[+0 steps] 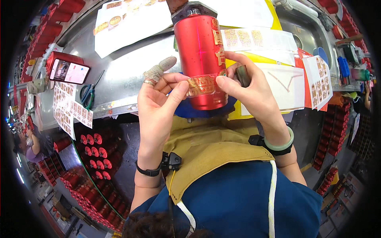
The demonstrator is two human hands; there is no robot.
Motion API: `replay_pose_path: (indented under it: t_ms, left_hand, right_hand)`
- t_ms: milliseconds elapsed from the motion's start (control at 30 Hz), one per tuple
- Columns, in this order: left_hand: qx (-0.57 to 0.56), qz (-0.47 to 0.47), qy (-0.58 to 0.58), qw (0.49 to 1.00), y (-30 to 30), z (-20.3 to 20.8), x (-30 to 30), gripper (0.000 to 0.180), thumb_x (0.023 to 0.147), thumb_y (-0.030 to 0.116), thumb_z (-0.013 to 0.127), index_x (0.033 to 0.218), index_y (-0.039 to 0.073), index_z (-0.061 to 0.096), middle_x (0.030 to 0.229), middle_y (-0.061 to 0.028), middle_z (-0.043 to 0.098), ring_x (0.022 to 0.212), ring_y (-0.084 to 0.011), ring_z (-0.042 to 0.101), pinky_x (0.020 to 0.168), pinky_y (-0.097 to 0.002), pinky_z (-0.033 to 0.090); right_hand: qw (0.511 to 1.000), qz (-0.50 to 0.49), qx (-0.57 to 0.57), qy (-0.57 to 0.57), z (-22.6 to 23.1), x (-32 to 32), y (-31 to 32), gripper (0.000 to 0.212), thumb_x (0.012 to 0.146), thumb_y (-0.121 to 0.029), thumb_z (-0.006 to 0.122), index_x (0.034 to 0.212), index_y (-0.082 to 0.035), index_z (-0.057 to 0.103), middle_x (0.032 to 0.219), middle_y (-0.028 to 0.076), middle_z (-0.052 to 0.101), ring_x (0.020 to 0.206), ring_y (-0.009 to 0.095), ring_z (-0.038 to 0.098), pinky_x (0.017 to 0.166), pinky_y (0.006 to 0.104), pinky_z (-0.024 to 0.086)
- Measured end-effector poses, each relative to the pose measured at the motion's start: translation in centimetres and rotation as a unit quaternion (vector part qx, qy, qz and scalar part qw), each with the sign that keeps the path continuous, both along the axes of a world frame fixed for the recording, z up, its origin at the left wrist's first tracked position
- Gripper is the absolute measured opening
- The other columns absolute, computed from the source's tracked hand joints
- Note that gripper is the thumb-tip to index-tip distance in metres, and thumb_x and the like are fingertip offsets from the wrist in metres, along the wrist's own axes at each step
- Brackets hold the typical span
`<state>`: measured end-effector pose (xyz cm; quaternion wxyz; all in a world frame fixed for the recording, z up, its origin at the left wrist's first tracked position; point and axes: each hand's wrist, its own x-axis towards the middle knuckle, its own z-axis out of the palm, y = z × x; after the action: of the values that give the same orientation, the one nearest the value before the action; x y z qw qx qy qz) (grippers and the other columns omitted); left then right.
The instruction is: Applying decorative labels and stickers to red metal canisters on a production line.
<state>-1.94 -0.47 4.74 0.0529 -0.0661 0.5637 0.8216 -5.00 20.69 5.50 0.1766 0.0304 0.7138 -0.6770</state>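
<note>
At the tabletop's near edge is the bottle. Your left grip, nearly closed, pinches the sticker's left end; your right grip, half-curled round a dark piece, thumbs its right. Best press it level.

Bottle glossy metallic red, bearing gold characters down its right side and a gold label with dense, maze-like linework across its lower front. Sheets: upper-left sheet white with scattered gold-brown motifs; right-hand sheet white with brownish-gold blocks repeated in rows; left strip sheet likewise rowed in brown on white. Apron plain mustard-tan with white straps, shirt solid deep blue, bangle pale green, scissors blue- and teal-handled.
</note>
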Motion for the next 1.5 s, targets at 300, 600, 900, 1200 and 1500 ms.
replay_pose_path:
  t_ms: [300,600,900,1200,1500]
  left_hand:
    - [0.008,0.020,0.001,1.000,0.1,-0.4,0.0,0.051,0.097,-0.005,0.067,0.145,-0.005,0.047,0.107,-0.0083,0.067,0.103,-0.0147,0.067,0.093,-0.0309,0.057]
    - [0.008,0.029,0.008,1.000,0.3,-0.5,0.0,0.050,0.098,-0.005,0.067,0.144,-0.005,0.048,0.108,-0.0087,0.067,0.102,-0.0149,0.067,0.094,-0.0310,0.057]
    - [-0.004,0.027,0.001,1.000,0.3,-0.7,0.0,0.050,0.098,-0.004,0.067,0.144,-0.005,0.048,0.109,-0.0098,0.067,0.102,-0.0165,0.068,0.091,-0.0319,0.058]
    - [0.003,0.023,-0.010,1.000,0.3,-1.0,0.0,0.052,0.099,-0.003,0.066,0.146,-0.005,0.046,0.109,-0.0098,0.066,0.103,-0.0167,0.067,0.091,-0.0320,0.059]
    - [0.005,0.014,-0.004,1.000,0.2,-1.1,-0.2,0.054,0.097,-0.005,0.067,0.146,-0.004,0.046,0.109,-0.0091,0.065,0.101,-0.0154,0.066,0.092,-0.0303,0.057]
  right_hand:
    - [1.000,0.000,0.022,0.006,0.1,-0.2,-0.1,0.065,0.088,-0.021,0.081,0.138,0.007,0.051,0.080,-0.002,0.058,0.074,0.005,0.056,0.066,0.0241,0.048]
    - [0.999,-0.012,0.037,0.019,-0.3,0.0,-0.3,0.064,0.089,-0.020,0.080,0.139,0.005,0.050,0.086,0.000,0.059,0.076,0.007,0.057,0.069,0.0251,0.049]
    - [1.000,-0.014,-0.001,0.007,-0.1,0.0,-0.3,0.066,0.088,-0.020,0.082,0.140,0.006,0.050,0.084,0.000,0.059,0.077,0.007,0.058,0.069,0.0244,0.049]
    - [1.000,-0.008,0.015,0.020,-0.1,0.0,-0.3,0.071,0.086,-0.020,0.085,0.140,0.007,0.049,0.079,-0.002,0.057,0.072,0.006,0.055,0.063,0.0230,0.045]
    - [1.000,-0.007,0.006,0.026,-0.5,0.1,-0.3,0.071,0.086,-0.017,0.085,0.142,0.007,0.048,0.078,-0.001,0.058,0.070,0.006,0.056,0.061,0.0227,0.044]
